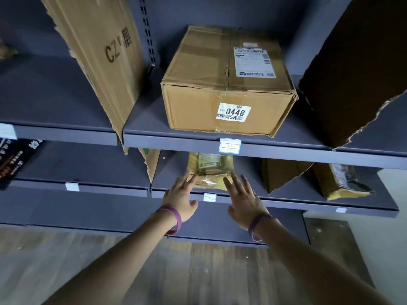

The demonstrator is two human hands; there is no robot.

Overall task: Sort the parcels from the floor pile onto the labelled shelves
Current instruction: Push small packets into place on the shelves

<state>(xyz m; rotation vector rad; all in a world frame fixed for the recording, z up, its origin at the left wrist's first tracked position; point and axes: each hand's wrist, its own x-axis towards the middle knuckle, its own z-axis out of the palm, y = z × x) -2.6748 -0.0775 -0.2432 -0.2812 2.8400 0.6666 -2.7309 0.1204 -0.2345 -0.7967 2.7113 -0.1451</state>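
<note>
A yellow plastic-wrapped parcel (209, 170) with a printed label lies on the lower grey shelf (286, 201), just behind a small white shelf label (209, 197). My left hand (179, 197) reaches to its left front corner with straight fingers touching it. My right hand (243, 199) has straight, spread fingers at the parcel's right front corner. Neither hand grips it. Both wrists wear purple bands.
On the upper shelf (176, 139) sits a cardboard box (226, 84) marked 0448, above a blue-framed label (230, 145). Torn cardboard dividers (99, 53) stand left and right. Another yellow parcel (339, 181) lies at lower right. Wooden floor (198, 271) lies below.
</note>
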